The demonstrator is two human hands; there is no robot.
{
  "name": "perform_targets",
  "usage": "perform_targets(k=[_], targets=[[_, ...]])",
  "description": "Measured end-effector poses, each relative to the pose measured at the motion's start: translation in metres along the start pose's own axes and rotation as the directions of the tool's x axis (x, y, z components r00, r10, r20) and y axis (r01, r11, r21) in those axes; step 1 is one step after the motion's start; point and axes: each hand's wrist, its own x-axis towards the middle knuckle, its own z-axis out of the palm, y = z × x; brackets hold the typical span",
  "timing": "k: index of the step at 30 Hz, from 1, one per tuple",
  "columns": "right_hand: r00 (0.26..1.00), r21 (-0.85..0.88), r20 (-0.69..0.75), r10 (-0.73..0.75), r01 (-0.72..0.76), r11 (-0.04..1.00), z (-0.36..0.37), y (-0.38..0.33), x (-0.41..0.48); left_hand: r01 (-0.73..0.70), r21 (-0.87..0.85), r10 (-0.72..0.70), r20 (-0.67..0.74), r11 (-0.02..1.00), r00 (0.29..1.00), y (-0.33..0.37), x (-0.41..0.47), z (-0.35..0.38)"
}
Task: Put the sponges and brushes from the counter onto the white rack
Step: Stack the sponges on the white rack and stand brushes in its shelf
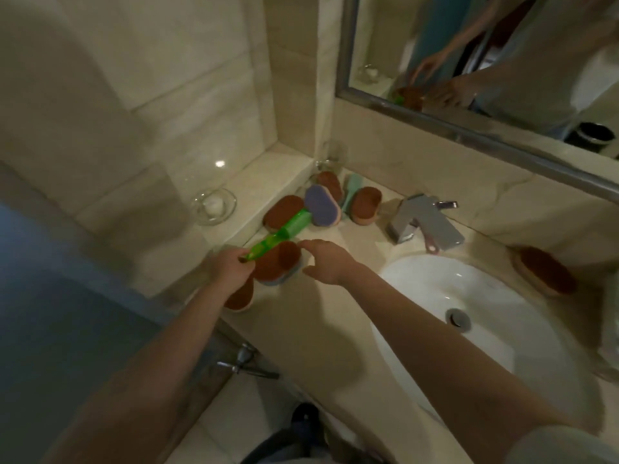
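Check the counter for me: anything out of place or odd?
One brown sponge lies alone right of the sink, apart from the pile heaped left of the faucet. A pink item pokes out from under the faucet spout. No white rack is in view. Nothing looks spilled or broken.

- We can read no text, label, brand, number or sign anywhere in this view.
- The picture is dim and blurred, so any fine print there may be is too soft for us to make out.
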Motion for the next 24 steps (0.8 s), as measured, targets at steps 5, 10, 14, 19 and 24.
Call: perform_targets(k=[5, 10, 14, 19, 24], targets=[[0.989, -0.431, 0.082, -0.125, 0.148, 0.890, 0.032, -0.026, 0.037, 0.017, 0.193, -0.017, 0.000, 0.981, 1.000, -0.022, -0.007, -0.006], [0.983, -0.540, 0.148, -0.107, 0.171, 0.824, 0.042, -0.026, 0.052, 0.027, 0.241, -0.036, 0.036, 0.970, 0.999, -0.030, -0.012, 0.013], [0.984, -0.526, 0.129, -0.126, 0.175, 0.832, 0.044, -0.016, 0.055, 0.100, 0.234, -0.126, 0.098, 0.967, 0.987, -0.030, -0.010, 0.022], [0.995, -0.341, 0.024, -0.100, 0.102, 0.935, 0.041, -0.001, 0.049, 0.137, 0.151, -0.152, 0.093, 0.979, 0.984, -0.022, -0.013, 0.023], [0.975, 0.295, -0.165, 0.150, -0.096, 0.951, 0.031, 0.020, 0.037, 0.069, 0.059, -0.070, 0.001, 0.996, 0.998, -0.005, -0.020, 0.011]])
